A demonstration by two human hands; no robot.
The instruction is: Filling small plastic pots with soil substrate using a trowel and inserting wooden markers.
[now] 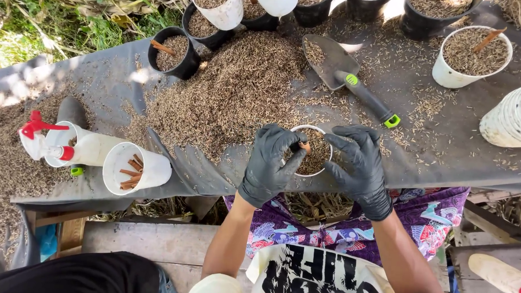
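Gripping a small white pot (312, 160) of husks just below the trowel (357, 86), we steady its rim with our gloved right hand (359, 168); our left hand (271, 164) pinches a brown stick (305, 146) into it.

Both gloved hands close tog.: left hand (269, 164) fingers pinched, right hand (358, 168) prob. cupped.

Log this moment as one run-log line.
left hand: pinching brown stick into husk-filled white pot | right hand: steadying pot rim | trowel: lying on husk-strewn grey sheet
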